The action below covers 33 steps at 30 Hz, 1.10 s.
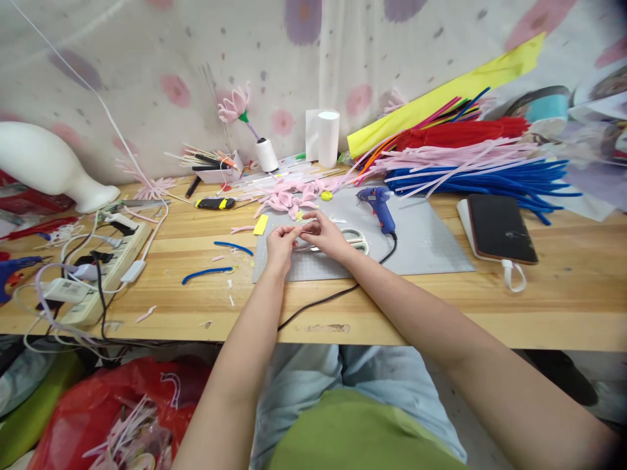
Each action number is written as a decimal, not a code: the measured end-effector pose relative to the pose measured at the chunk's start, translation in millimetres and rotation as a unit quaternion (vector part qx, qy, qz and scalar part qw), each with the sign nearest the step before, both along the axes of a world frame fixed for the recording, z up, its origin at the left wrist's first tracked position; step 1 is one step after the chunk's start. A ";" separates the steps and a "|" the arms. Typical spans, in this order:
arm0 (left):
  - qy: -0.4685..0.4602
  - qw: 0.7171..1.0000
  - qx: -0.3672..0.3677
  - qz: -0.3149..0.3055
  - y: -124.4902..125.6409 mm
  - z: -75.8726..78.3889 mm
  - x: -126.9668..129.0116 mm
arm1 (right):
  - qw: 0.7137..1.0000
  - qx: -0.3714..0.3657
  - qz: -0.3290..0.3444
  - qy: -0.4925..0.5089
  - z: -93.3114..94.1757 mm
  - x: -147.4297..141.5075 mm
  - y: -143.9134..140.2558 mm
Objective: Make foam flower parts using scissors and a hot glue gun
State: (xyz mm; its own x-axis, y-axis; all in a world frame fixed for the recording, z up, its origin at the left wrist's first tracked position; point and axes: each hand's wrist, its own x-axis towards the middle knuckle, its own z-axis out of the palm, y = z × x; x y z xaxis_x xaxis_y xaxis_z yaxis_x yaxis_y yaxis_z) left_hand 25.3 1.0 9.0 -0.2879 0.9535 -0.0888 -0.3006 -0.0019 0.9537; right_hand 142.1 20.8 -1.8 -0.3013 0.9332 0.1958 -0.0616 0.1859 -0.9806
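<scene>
Left hand (280, 248) and right hand (324, 235) meet at the fingertips above the mat (426, 245). Can't tell if they grip anything; too small. Scissors (364, 241) partly hidden by right hand. Pink petals (289, 196) just beyond both hands. Glue gun (380, 207) on mat, right of petals. Blue strips (208, 271) on table (176, 307), left of mat.

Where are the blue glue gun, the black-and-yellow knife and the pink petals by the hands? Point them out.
Blue glue gun (384, 213): head view, on its grip.
Black-and-yellow knife (214, 203): head view, mid-handle.
Pink petals (288, 198): head view, middle of the heap.
</scene>
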 end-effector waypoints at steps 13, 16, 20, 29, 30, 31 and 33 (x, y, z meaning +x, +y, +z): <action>-0.003 0.996 -0.018 -0.091 -1.7 1.4 -1.6 | 0.998 -0.053 -0.024 0.040 5.8 5.2 2.8; -0.008 0.996 -0.018 -0.085 -2.4 1.1 -0.6 | 0.999 -0.045 -0.015 0.027 5.9 5.0 2.5; -0.003 0.997 -0.014 -0.075 -1.2 -1.3 0.0 | 1.000 -0.029 0.005 -0.006 8.2 6.2 -0.3; 0.098 0.993 -0.014 -0.064 -6.4 4.3 5.6 | 0.999 0.030 -0.039 -0.001 15.9 19.9 4.4; 0.105 0.992 -0.017 -0.070 -7.2 4.7 6.0 | 0.999 0.023 -0.034 0.004 15.5 20.0 5.5; 0.109 0.991 -0.020 -0.075 -7.8 5.0 6.3 | 0.999 0.015 -0.032 0.009 15.0 20.1 6.3; 0.113 0.989 -0.024 -0.087 -8.3 5.2 6.1 | 0.999 -0.002 -0.037 0.018 14.2 20.2 7.2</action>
